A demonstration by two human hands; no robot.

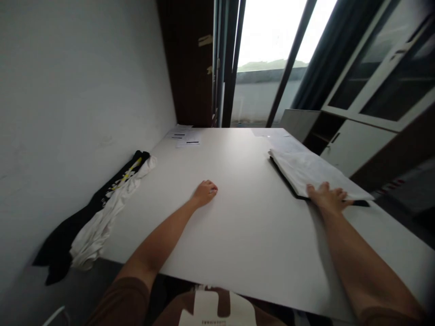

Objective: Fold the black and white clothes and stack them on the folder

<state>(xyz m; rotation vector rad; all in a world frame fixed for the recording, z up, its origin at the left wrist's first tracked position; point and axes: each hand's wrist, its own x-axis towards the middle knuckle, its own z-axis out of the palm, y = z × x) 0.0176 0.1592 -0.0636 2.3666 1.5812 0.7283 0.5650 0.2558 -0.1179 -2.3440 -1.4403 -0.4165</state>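
My left hand [205,193] rests on the white table with its fingers curled in; whether anything is inside them is hidden. Off to the right, my right hand [326,197] lies with spread fingers on the near edge of a folded white cloth [306,170], which looks like a garment. Beneath that cloth a black folded layer [287,180] shows along its left and near edges. The stack sits by the table's right side.
White and black clothes [108,210] lie bunched along the wall at the table's left edge. Printed papers [188,137] are at the far left corner, and more sheets [282,139] at the far right. Cabinets [356,145] and a window [268,63] stand beyond the table [234,235].
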